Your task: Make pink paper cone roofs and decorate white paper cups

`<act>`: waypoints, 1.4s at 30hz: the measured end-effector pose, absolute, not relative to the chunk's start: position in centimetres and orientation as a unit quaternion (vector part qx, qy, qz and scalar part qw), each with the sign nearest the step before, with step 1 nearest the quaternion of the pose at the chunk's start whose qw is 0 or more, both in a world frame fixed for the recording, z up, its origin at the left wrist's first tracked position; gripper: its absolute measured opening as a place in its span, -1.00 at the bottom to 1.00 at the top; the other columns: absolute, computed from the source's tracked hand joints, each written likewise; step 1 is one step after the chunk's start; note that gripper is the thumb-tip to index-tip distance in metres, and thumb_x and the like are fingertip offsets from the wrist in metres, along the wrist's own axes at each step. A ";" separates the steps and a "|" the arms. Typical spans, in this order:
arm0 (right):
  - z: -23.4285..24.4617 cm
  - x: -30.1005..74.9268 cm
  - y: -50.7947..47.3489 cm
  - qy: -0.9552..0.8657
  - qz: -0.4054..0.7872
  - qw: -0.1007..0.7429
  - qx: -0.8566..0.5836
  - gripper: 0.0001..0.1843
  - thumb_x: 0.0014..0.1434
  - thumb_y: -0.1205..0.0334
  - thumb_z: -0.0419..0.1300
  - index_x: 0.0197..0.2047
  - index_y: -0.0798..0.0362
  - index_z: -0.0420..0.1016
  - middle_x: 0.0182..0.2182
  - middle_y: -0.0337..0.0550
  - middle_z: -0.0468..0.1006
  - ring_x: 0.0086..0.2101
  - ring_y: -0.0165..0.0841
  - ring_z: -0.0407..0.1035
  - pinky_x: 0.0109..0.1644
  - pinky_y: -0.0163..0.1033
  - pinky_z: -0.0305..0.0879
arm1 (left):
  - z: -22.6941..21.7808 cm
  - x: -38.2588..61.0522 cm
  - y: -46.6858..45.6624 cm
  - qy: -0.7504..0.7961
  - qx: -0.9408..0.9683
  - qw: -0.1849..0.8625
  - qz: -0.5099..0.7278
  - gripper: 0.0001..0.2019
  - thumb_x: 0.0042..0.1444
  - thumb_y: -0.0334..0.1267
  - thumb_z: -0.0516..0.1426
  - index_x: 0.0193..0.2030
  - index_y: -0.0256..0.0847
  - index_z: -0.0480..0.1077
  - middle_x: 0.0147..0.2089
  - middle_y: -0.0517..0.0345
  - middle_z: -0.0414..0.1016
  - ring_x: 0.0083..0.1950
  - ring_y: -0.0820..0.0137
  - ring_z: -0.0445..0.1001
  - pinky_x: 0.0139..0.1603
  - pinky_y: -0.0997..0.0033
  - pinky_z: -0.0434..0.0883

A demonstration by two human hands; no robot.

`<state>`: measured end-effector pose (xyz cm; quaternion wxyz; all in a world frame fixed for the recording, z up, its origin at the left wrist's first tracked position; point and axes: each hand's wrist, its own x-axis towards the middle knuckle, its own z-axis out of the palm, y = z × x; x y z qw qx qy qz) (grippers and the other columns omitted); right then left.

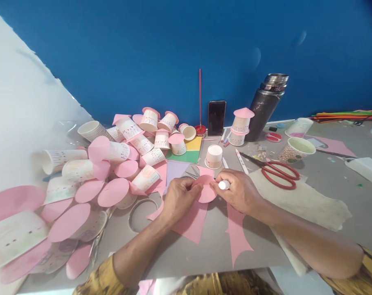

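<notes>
My left hand (180, 196) and my right hand (239, 190) meet over a round pink paper disc (206, 189) at the middle of the grey table (210, 250). Both pinch the disc's edges, left from the left side, right from the right. My right hand also carries a small white tube, perhaps a glue stick (224, 185), tucked in its fingers. Pink paper offcuts (193, 223) lie under and in front of my hands.
A heap of paper cups with pink lids (124, 164) fills the left. Red scissors (279, 174) lie on a cloth at the right. Behind stand an upturned cup (214, 156), a phone (217, 118), a dark flask (265, 107), a two-cup tower (241, 127), coloured sheets (190, 152).
</notes>
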<state>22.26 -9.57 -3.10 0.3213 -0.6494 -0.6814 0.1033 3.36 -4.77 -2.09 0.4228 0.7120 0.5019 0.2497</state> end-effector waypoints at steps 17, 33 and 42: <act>-3.5 22.0 -9.6 -0.702 -0.011 0.371 -0.608 -0.71 0.25 0.17 0.25 -0.50 0.00 0.40 -0.52 -0.24 0.51 -0.51 -0.39 0.33 -0.42 -0.26 0.06 | -2.5 3.2 -5.2 0.487 0.714 0.395 0.313 -0.65 0.24 -0.05 0.09 -0.51 -0.16 0.39 -0.57 0.25 0.30 -0.55 0.45 0.22 -0.48 0.43 0.14; -3.1 21.6 -10.3 -0.765 -0.129 0.354 -0.523 -0.79 0.30 0.31 0.15 -0.36 0.02 0.55 -0.50 -0.15 0.49 -0.46 -0.33 0.34 -0.36 -0.19 0.13 | -3.1 4.3 -4.4 0.332 0.368 0.813 0.307 -0.77 -0.04 -0.19 0.39 -0.35 -0.30 0.51 -0.44 0.11 0.50 -0.49 0.44 0.43 -0.47 0.45 0.40; -1.6 22.8 -9.0 -0.427 0.590 0.464 -0.504 -0.55 0.07 -0.19 0.36 -0.37 0.06 0.45 -0.58 -0.35 0.29 -0.59 -0.51 0.04 -0.53 -0.32 -0.04 | -2.7 3.6 -3.9 0.261 0.416 0.811 0.319 -0.88 -0.03 -0.34 0.30 -0.33 -0.33 0.56 -0.42 0.09 0.54 -0.41 0.45 0.43 -0.35 0.45 0.40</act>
